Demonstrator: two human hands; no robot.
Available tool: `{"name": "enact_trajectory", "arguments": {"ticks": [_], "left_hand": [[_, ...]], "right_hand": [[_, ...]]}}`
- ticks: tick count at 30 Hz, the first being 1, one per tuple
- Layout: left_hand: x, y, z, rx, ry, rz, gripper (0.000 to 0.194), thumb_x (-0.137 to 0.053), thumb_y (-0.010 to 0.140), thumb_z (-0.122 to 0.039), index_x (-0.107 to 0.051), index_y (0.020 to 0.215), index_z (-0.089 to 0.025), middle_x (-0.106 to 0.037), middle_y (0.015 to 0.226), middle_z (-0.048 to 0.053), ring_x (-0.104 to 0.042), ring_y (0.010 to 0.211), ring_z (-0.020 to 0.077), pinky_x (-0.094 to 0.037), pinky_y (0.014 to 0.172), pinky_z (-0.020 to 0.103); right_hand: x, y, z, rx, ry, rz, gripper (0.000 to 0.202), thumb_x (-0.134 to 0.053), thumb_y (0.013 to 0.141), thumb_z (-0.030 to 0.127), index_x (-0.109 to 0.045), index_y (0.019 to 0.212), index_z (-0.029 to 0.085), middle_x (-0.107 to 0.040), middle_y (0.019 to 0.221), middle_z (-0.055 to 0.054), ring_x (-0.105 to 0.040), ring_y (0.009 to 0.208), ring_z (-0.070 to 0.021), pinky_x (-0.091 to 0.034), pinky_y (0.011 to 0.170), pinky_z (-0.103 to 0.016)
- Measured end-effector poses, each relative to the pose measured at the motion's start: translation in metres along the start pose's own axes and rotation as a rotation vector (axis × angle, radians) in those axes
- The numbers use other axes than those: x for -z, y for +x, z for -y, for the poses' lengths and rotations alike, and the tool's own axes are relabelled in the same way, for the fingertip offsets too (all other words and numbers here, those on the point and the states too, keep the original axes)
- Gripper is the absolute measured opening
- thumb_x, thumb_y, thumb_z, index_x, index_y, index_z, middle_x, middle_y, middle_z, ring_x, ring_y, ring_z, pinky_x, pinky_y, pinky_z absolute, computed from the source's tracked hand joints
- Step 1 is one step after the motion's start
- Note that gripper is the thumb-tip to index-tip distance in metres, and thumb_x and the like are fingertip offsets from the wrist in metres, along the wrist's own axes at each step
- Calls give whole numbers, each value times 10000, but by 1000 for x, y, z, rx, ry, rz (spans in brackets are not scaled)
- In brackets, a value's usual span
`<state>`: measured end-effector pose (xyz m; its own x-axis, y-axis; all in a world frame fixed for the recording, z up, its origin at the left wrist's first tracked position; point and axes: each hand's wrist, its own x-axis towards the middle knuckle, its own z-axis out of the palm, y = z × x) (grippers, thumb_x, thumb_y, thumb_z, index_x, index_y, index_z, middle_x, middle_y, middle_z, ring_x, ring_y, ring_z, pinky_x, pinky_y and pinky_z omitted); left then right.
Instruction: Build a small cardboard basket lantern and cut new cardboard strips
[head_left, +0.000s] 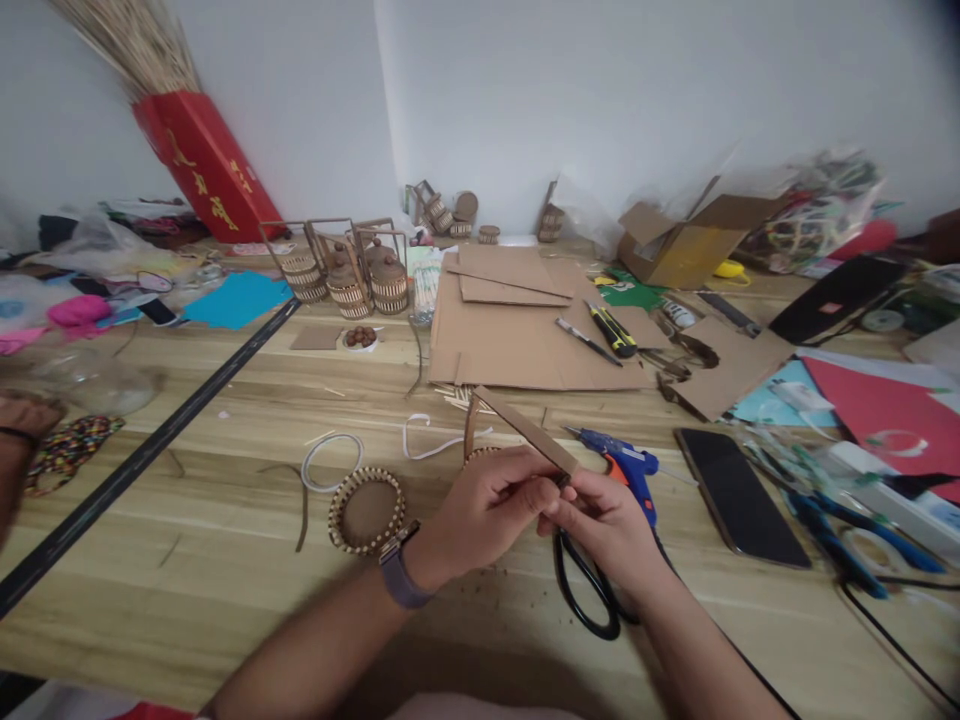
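My left hand (487, 510), with a watch on its wrist, pinches a bent brown cardboard strip (521, 428) near its lower right end. My right hand (611, 525) grips the same end, its thumb and fingers meeting my left fingertips. The strip folds at a sharp corner at its upper left. Part of a small woven rim (481, 453) shows behind my left hand, mostly hidden. Black-handled scissors (589, 590) lie below my right hand, blades hidden. A blue glue gun (626, 465) rests just beyond it. Left of my wrist sits a round woven base (367, 510) beside a white ring (332, 462).
Cardboard sheets (517, 340) carry a utility knife (611, 330) and a pen (589, 340). Small handled baskets (349, 285) stand behind a dish of brown beads (361, 338). A phone (739, 495) and pliers (840, 540) lie right. Another person's hand (26, 425) is at far left.
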<state>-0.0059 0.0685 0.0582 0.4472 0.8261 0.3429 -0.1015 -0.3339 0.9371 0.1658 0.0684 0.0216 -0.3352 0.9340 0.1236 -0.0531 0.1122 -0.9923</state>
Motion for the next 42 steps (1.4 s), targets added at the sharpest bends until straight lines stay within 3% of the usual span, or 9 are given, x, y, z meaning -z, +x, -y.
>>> {"name": "enact_trajectory", "arguments": {"ticks": [9, 18, 21, 25, 29, 32, 35, 38, 42], "left_hand": [[0, 2, 0, 71, -202, 68, 401, -546, 939, -508, -637, 816, -137, -565, 734, 11, -544, 640, 112, -424, 614, 230], [-1, 4, -5, 77, -94, 16, 406, -547, 931, -526, -690, 899, -148, -613, 793, 25, -565, 667, 121, -453, 635, 235], [-1, -8, -12, 38, 80, -91, 324, -551, 950, -462, -681, 1024, -175, -654, 948, 49, -585, 706, 118, -467, 637, 226], [8, -32, -17, -110, 370, -387, 143, -502, 992, -256, -635, 1034, -226, -658, 940, 24, -602, 839, 133, -473, 752, 231], [30, -30, -13, -197, 426, -583, 175, -458, 1013, -314, -584, 1088, -220, -620, 1048, 53, -582, 963, 163, -458, 866, 278], [44, -10, -9, -7, 272, -415, 398, -319, 1036, -462, -574, 1187, -197, -615, 1210, 93, -561, 1128, 197, -424, 983, 334], [46, 10, -7, 50, 137, -241, 554, -217, 1027, -545, -628, 980, -177, -669, 978, 74, -604, 965, 196, -447, 898, 332], [41, 17, -9, 51, 130, -195, 560, -266, 1016, -563, -560, 726, -184, -579, 704, 15, -538, 697, 149, -422, 713, 285], [34, 14, -18, 109, 69, -189, 507, -398, 983, -573, -495, 664, -191, -491, 610, -25, -467, 603, 117, -369, 619, 255]], "right_hand": [[2, 0, 2, -5, -13, 17, 382, -804, 730, 444, -543, 618, 188, -562, 571, 25, -548, 517, -112, -439, 495, -210], [5, 1, 1, 5, -4, 22, 353, -745, 794, 483, -602, 686, 179, -604, 582, 12, -567, 521, -107, -449, 507, -209], [8, 2, 2, -2, 15, 27, 274, -753, 801, 442, -675, 779, 180, -625, 598, 9, -584, 524, -112, -467, 518, -218], [16, 4, 5, -23, 55, 47, 241, -778, 780, 409, -687, 787, 186, -689, 723, -25, -606, 533, -118, -498, 517, -242], [24, 8, 7, -51, 105, 104, 255, -784, 772, 420, -714, 834, 183, -711, 776, -49, -610, 533, -120, -516, 510, -257], [29, 11, 7, -64, 135, 144, 270, -790, 765, 421, -718, 785, 162, -716, 780, -64, -567, 485, -91, -482, 470, -233], [32, 14, 6, -80, 168, 163, 278, -783, 776, 419, -718, 798, 149, -725, 811, -79, -475, 397, -39, -357, 373, -179], [34, 16, 3, -96, 218, 156, 305, -775, 777, 442, -711, 834, 150, -736, 841, -90, -472, 346, -38, -318, 337, -179], [34, 19, -2, -118, 307, 131, 346, -808, 725, 475, -714, 824, 157, -725, 746, -49, -528, 349, -65, -376, 360, -189]]}}
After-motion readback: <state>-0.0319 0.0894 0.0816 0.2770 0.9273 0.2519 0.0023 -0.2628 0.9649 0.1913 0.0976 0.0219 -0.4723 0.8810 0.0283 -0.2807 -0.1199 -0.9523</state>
